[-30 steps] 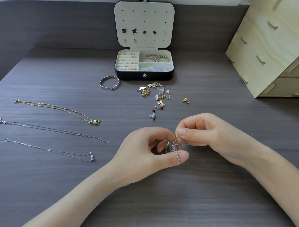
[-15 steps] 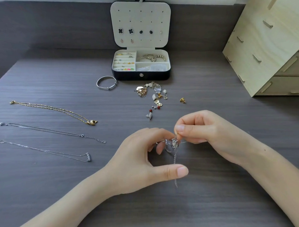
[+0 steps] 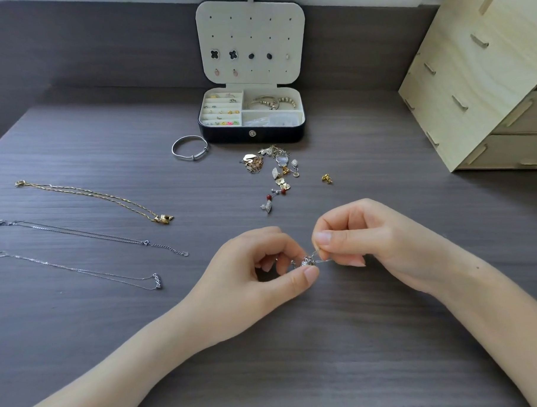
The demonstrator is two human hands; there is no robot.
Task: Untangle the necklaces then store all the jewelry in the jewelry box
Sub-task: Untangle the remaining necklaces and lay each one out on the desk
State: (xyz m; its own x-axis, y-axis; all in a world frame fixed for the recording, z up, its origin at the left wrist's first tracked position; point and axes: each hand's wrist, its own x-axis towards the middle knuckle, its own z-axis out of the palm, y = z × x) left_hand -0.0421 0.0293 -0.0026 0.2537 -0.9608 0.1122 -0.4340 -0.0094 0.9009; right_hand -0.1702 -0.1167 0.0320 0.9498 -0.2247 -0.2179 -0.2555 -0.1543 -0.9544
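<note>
A small tangled silver necklace [image 3: 307, 261] with a sparkly pendant hangs between my two hands just above the table. My left hand [image 3: 258, 274] pinches it from the left with thumb and fingers. My right hand [image 3: 364, 236] pinches its thin chain from the right. Most of the chain is hidden in my fingers. A gold necklace [image 3: 94, 198] and two silver necklaces [image 3: 87, 236] [image 3: 79, 270] lie stretched out at the left. The black jewelry box [image 3: 252, 134] stands open at the back, its lid [image 3: 251, 41] holding earrings.
A silver bangle [image 3: 189, 148] lies left of the box. A loose heap of earrings and pendants [image 3: 275, 172] sits in front of the box, with one gold earring [image 3: 326, 178] apart to the right. A wooden drawer cabinet [image 3: 477, 71] stands at the back right.
The chain end that dangled below my left thumb half a second ago is now gathered up between my fingers. My left thumb has closed in on the pendant.
</note>
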